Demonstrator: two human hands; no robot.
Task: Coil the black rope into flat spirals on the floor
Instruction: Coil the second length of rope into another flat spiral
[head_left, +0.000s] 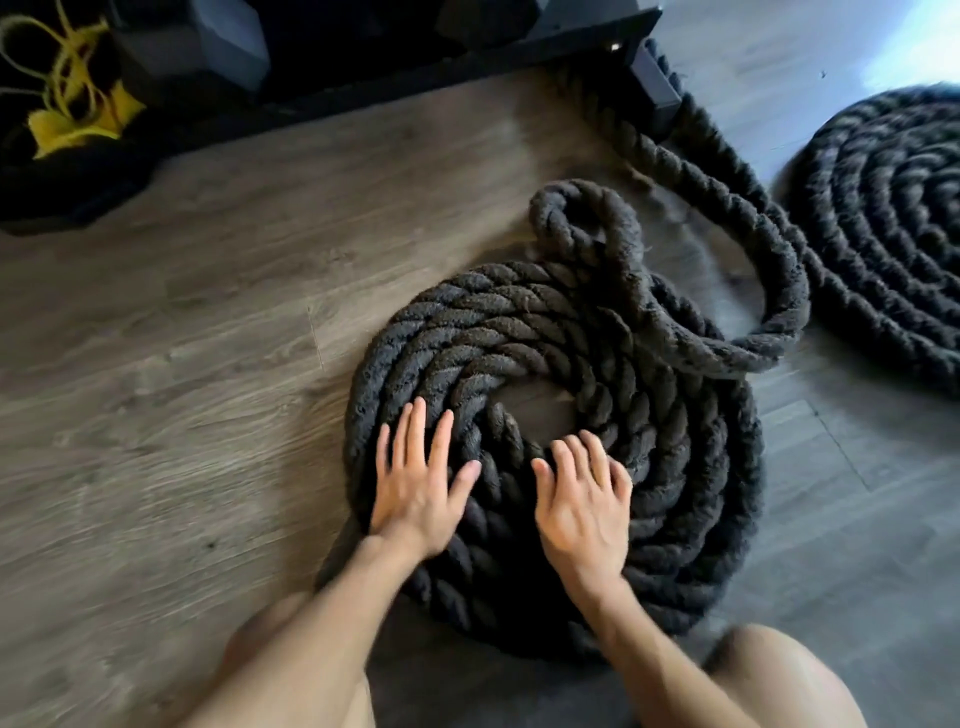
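While the black rope (550, 364) lies part-coiled, it is pressed by L hand (421, 486) & R hand (584, 501), fingers straight, slightly spread; coil centre just beyond fingertips.

One head-worn wide-angle camera looked forward and steeply down from close above the wood floor (156, 415), taking in both forearms and a black rack's foot (654, 88) at the frame's top.

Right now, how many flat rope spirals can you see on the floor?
2. One spiral lies in front of the knees, under both hands, with a loose loop still unwound at its far edge. A second spiral lies at the right, cut off by the frame edge; any beyond it are hidden.
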